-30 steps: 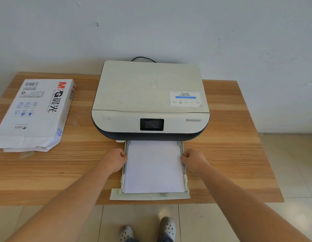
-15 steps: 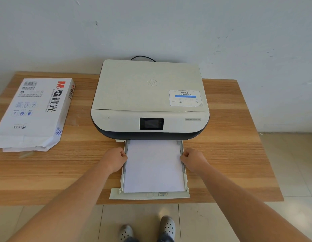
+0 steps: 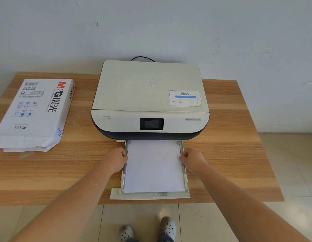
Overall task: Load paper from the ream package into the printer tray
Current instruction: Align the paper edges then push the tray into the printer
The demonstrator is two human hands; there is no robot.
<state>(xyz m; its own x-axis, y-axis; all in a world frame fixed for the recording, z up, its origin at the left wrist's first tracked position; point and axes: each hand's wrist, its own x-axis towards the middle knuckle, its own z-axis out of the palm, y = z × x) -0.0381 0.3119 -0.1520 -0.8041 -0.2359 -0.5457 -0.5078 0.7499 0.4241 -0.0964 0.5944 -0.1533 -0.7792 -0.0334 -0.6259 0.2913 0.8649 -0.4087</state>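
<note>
Nothing much has moved since the earlier pictures: both hands stay at the sides of the tray, and the paper lies where it did.

Nearest, below the tray, two grey shoes (image 3: 148, 230) stand on the pale floor (image 3: 221, 222). Next comes the tray (image 3: 150, 196), pulled out from the front of the printer and poking past the near edge of the table (image 3: 239, 154). A stack of white paper (image 3: 153, 165) lies flat inside the tray. The left hand (image 3: 115, 158) is curled against the tray's left side rail, and the right hand (image 3: 192, 158) is curled against the right side rail. Both touch the rails, with fingers bent tight, but I cannot tell if they pinch the rails or just press them.

Behind the tray sits the printer (image 3: 150, 95), white on top and dark below, with a small dark screen (image 3: 151, 124) on its front. Left of the printer, well apart from it, the paper pack (image 3: 35, 114) lies flat with its near end torn open. A black cord (image 3: 143, 58) loops behind the printer by the wall (image 3: 151, 23).
</note>
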